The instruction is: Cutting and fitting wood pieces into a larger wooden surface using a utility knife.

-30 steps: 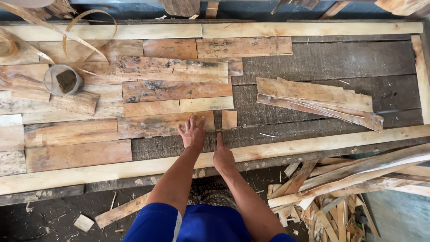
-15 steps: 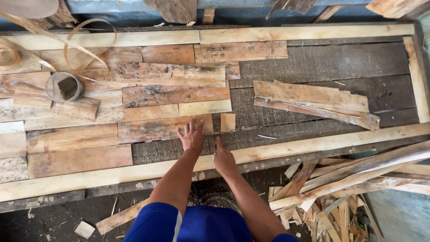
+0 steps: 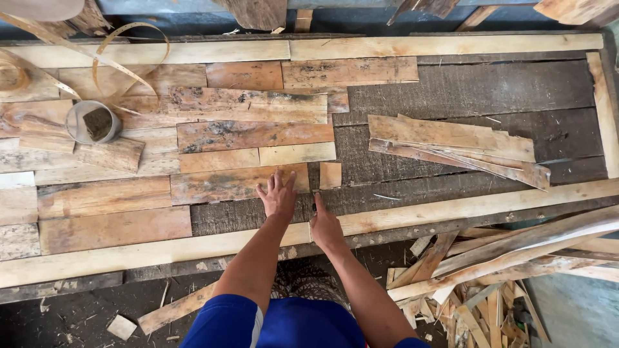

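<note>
Head camera looks straight down on a dark workbench (image 3: 477,90) partly covered with flat wooden boards laid edge to edge in rows. The left hand (image 3: 278,196) lies palm down with its fingers spread apart, their tips resting on the right end of a reddish-brown board (image 3: 225,183) in the row nearest the person. The right hand (image 3: 325,225) sits just beside it, low on the bench by the long pale rail (image 3: 451,209) that runs along the near edge; its forefinger points up toward a small square offcut (image 3: 330,175) and the other fingers look curled in, gripping nothing. The offcut lies just to the right of the reddish-brown board, a narrow dark gap between them, and the forefinger tip stops just short of its lower edge.

Farther right, well apart from both hands, a loose pile of thin splintered slats (image 3: 451,145) rests on the bare dark surface. On the left, a small round tin (image 3: 90,122) stands on the boards, with curled wood strips (image 3: 122,45) above it. Another pale rail (image 3: 445,45) borders the far side. Below the bench, at the right, scrap sticks (image 3: 503,258) lie heaped on the floor. Blue sleeves (image 3: 225,325) show at the bottom edge.
</note>
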